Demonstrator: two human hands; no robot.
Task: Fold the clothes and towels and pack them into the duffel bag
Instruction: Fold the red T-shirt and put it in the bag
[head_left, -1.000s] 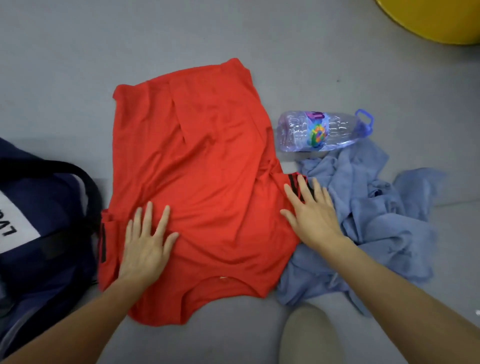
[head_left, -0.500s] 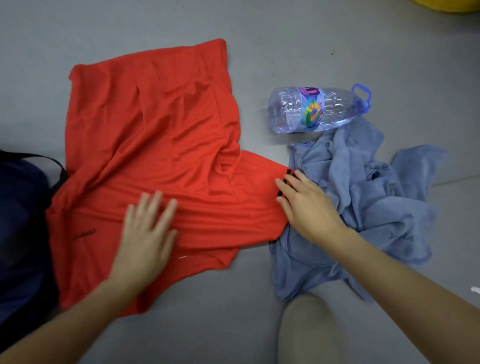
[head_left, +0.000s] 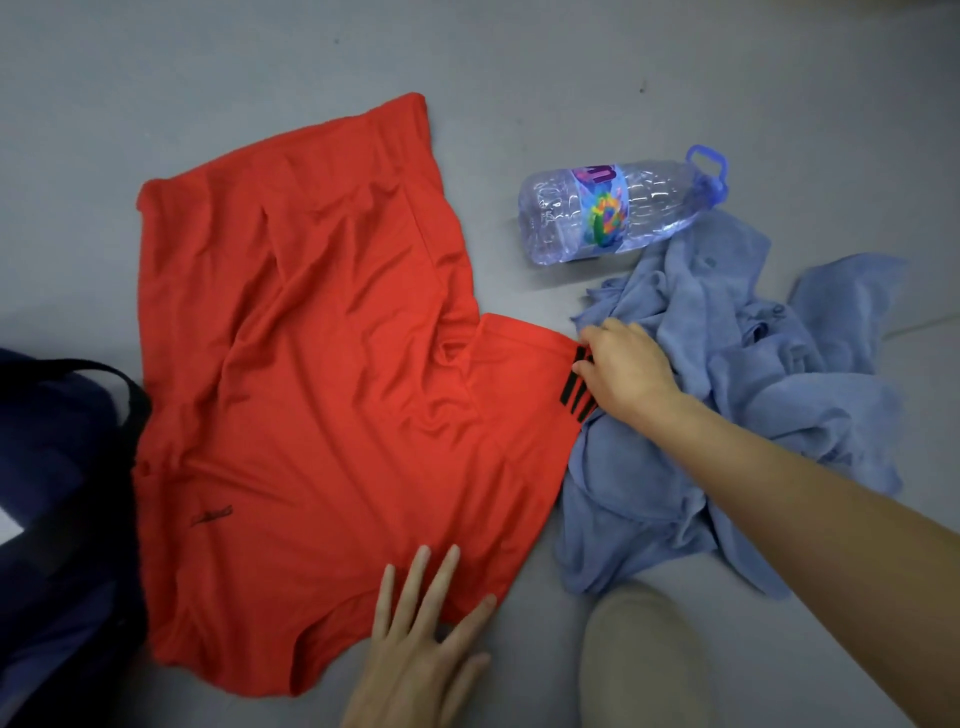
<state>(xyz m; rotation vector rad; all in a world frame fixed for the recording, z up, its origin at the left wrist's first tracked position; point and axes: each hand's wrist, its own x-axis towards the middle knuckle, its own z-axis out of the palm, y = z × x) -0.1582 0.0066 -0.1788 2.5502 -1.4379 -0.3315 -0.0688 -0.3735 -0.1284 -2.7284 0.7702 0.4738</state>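
A red T-shirt (head_left: 322, 374) lies spread on the grey floor, its right sleeve with black stripes stretched out to the right. My right hand (head_left: 621, 371) grips that sleeve's striped end, fingers curled over the edge. My left hand (head_left: 421, 639) lies flat with straight fingers on the shirt's near edge, by the neckline. A crumpled blue towel (head_left: 753, 415) is heaped on the right, partly under my right arm. The dark navy duffel bag (head_left: 57, 493) sits at the left edge, touching the shirt.
A clear plastic water bottle (head_left: 618, 213) with a blue handle lies on its side behind the towel. A beige knee (head_left: 639, 660) shows at the bottom, right of my left hand. Grey floor (head_left: 519, 62) stretches beyond the shirt.
My right hand has curled onto the sleeve end and drawn it out to the right. My left hand has slid from the shirt's chest area to its near edge, farther right.
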